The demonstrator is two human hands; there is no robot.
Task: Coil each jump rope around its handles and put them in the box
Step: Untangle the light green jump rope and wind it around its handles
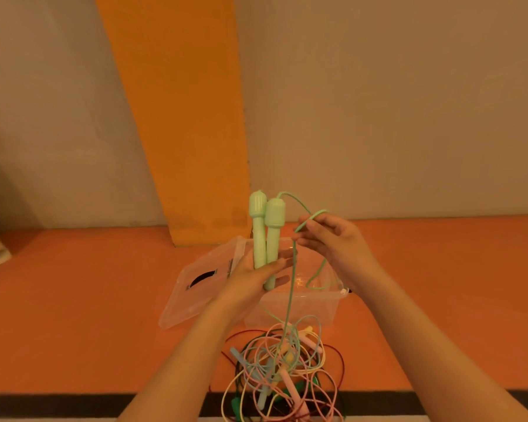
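Above box (302,303) | left hand (253,278) grips handles (267,233) | right hand (333,239) pinches rope (291,287)

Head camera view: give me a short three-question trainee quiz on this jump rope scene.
1. True or false: the left hand holds two green handles side by side.
2. The right hand pinches: A) the green cord, B) a pink cord, C) nothing.
3. Does the tangled rope pile lie nearer the person than the clear box, or beyond it?
Key: 1 true; 2 A; 3 nearer the person.
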